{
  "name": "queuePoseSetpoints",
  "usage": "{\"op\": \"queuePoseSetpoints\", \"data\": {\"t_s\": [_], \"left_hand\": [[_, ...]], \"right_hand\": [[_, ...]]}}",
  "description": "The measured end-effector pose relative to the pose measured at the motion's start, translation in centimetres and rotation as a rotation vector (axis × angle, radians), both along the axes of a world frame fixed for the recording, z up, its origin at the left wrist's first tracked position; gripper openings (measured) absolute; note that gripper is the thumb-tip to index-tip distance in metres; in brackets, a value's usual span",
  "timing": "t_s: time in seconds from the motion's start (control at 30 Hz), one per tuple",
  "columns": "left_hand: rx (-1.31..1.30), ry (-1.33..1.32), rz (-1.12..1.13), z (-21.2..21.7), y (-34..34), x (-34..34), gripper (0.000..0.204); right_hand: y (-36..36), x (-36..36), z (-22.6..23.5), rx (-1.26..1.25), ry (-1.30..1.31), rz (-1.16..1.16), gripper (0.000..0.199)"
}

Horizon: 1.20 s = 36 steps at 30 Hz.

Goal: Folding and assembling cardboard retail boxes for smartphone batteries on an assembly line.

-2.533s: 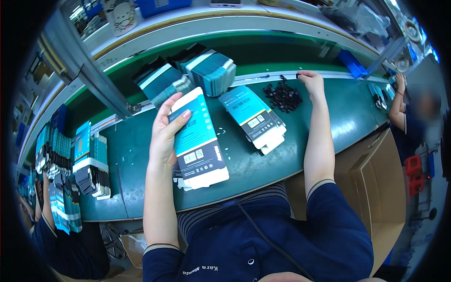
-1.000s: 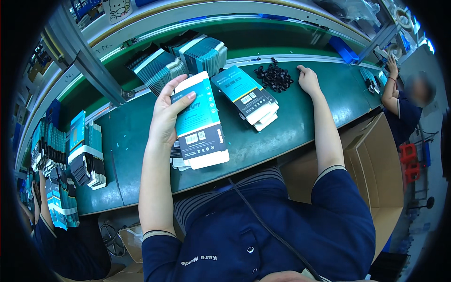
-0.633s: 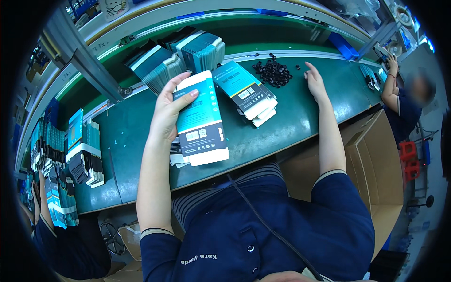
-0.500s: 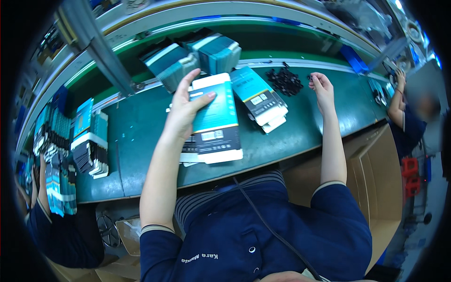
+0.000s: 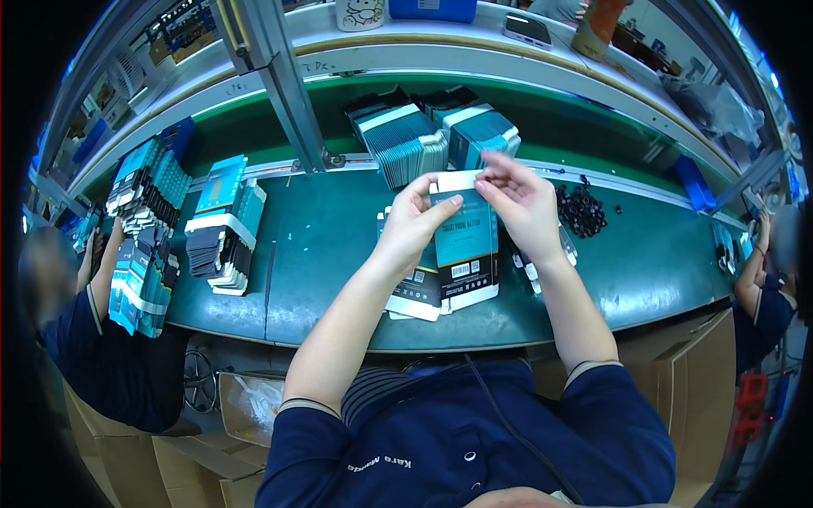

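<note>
A: Hands first. Left?
B: Left hand (image 5: 415, 224) gripping the teal-and-black carton (image 5: 467, 241), thumb on the printed face, near its top left.
A: Right?
B: Right hand (image 5: 523, 212) at the carton's top right corner, thumb by the white flap (image 5: 459, 180). Fingers partly blurred; can't tell if they pinch the flap or a small part.
A: So the carton sits where?
B: Between both hands, flap end away from the body, held over the table (image 5: 318, 279).
A: Just beside that?
B: Another flat carton (image 5: 415, 298) below the left hand, partly covered by the held one. More cartons (image 5: 569, 247) partly hidden behind the right wrist.
A: Right side?
B: Heap of small black parts (image 5: 581, 213) near the right hand, one loose black part (image 5: 618, 209) just past it.
A: Further out?
B: Two banded carton stacks (image 5: 406, 144) beyond the hands, side by side. Well left of the left hand, another banded bundle (image 5: 222, 229). Blue bin (image 5: 694, 182) far off right. Past everything, a shelf with a dark, flat device (image 5: 527, 30).
</note>
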<state>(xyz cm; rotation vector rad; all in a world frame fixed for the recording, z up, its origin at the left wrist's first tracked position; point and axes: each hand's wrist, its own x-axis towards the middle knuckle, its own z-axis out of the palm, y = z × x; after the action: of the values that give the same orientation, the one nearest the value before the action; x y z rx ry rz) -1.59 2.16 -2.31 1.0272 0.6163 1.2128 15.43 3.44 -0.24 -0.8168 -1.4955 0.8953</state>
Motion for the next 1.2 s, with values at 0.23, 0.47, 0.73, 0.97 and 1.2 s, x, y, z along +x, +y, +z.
{"op": "queuePoseSetpoints", "data": {"t_s": [0.23, 0.47, 0.73, 0.97, 1.2], "left_hand": [[-0.002, -0.012, 0.004, -0.3, -0.2, 0.2, 0.027], [0.053, 0.014, -0.016, 0.3, -1.1, 0.3, 0.027], [0.165, 0.082, 0.02, -0.1, -0.9, 0.8, 0.028], [0.283, 0.095, 0.072, 0.9, -1.7, 0.7, 0.035], [0.311, 0.119, 0.063, 1.2, -1.7, 0.4, 0.037]], "right_hand": [[-0.5, 0.1, 0.1, 0.03, -0.064, -0.008, 0.012], [-0.4, -0.7, -0.7, -0.057, 0.073, 0.012, 0.02], [-0.9, -1.5, -0.8, 0.137, -0.025, -0.143, 0.03], [-1.1, -1.9, -0.7, 0.264, -0.144, -0.202, 0.026], [-0.8, -2.5, -1.4, 0.328, 0.111, -0.161, 0.022]]}}
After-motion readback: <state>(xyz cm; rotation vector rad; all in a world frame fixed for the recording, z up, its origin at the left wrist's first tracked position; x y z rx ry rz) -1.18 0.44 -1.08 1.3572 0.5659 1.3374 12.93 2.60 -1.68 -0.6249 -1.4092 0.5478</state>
